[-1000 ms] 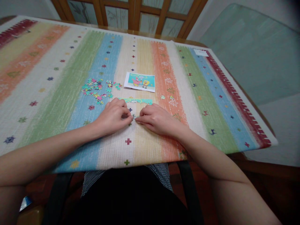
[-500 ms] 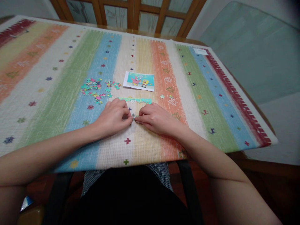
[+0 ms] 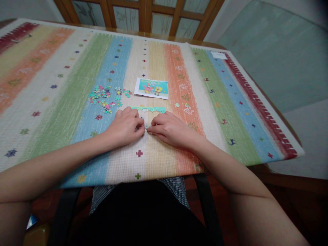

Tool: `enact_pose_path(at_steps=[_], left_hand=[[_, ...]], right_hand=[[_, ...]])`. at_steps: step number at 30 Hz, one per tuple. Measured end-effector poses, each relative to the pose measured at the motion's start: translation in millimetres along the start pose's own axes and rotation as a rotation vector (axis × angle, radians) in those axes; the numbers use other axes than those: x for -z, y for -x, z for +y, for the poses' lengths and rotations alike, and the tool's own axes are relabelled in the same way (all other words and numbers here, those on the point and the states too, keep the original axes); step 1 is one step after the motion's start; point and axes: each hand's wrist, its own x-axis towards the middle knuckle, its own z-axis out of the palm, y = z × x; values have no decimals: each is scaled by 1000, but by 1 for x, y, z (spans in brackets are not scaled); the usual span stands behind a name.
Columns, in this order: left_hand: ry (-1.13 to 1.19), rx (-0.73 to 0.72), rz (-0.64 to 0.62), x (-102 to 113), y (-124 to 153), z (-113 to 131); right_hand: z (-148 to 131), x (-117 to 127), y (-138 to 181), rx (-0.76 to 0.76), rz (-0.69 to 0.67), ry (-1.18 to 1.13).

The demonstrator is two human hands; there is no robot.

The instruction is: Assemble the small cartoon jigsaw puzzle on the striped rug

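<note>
My left hand (image 3: 127, 125) and my right hand (image 3: 167, 128) meet low over the table, both with fingers pinched together. Between their fingertips sits a small jigsaw puzzle piece (image 3: 146, 127), mostly covered by the fingers. Just beyond my hands lies a joined strip of teal puzzle pieces (image 3: 153, 109), its left end partly hidden by my left hand. A heap of loose puzzle pieces (image 3: 102, 97) is spread to the left of the strip. Behind the strip rests a picture card (image 3: 153, 88) with cartoon figures on a teal ground.
A striped tablecloth (image 3: 77, 75) covers the table. Two loose pieces (image 3: 177, 105) lie right of the strip, on the orange stripe. A white paper slip (image 3: 219, 55) is at the far right. The table's front edge runs close to my body.
My hands hold almost the same place and pinch. The view has shifted very slightly; the strip, the heap and the card lie as before.
</note>
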Motion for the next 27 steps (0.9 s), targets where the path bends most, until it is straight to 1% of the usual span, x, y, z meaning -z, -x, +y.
enact_pose_path(at_steps=[9,11,14,17,19,21,23,25,27], left_hand=[[-172,-91,12,0,0,13],[-198,-127,26,-1,0,12],[-171,-166,47,-4,0,8],[-131,-175,42,-5,-1,4],[-106,-166,36,-3,-1,2],[-71,-148,40,2,0,0],[-23,-131,62,8,0,-3],[26,-121,115,13,1,-7],[65,-110,190,15,2,-13]], right_hand=[[-2,0,-1,-22,-7,12],[-3,0,-1,-16,-6,17],[-4,-3,-2,-6,1,19],[-1,-5,-1,3,48,4],[5,-4,1,-32,124,-11],[16,1,5,-133,231,-14],[32,9,13,-289,324,-11],[53,16,25,-470,334,2],[74,22,39,-664,279,30]])
